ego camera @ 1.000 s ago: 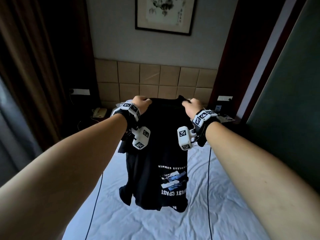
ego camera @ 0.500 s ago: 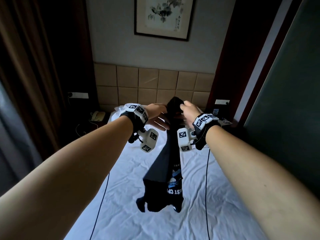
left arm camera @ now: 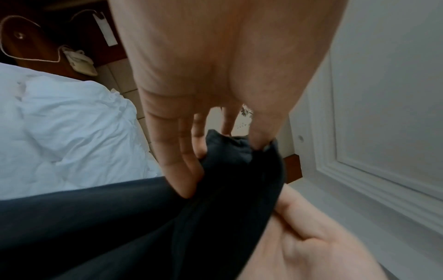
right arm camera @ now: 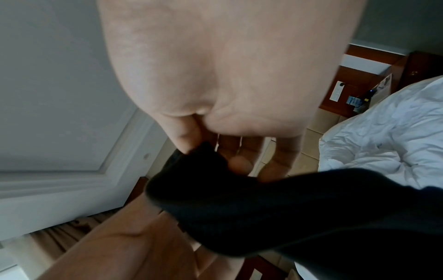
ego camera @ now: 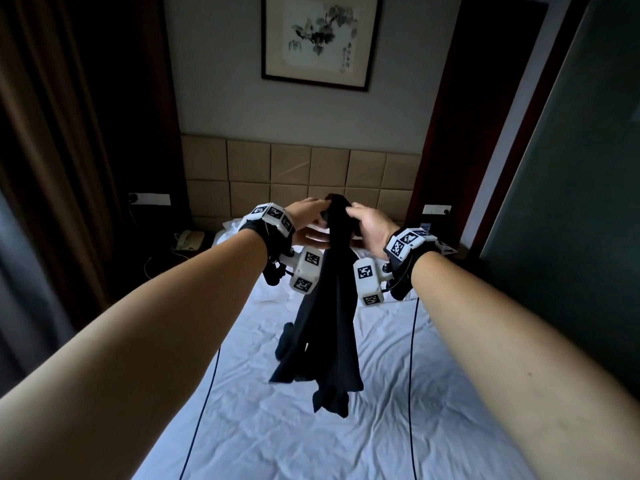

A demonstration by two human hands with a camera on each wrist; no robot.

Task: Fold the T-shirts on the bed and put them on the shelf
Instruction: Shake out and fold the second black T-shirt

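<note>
2 hands, left hand (ego camera: 308,216) and right hand (ego camera: 369,221), pinch the black T-shirt (ego camera: 325,327) above the bed (ego camera: 398,410).

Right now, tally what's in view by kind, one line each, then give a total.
Black T-shirt, pinched at its top by left hand and right hand, hanging above the bed: 1
Beds: 1
Framed pictures: 1
Telephones: 1
Total: 4
</note>
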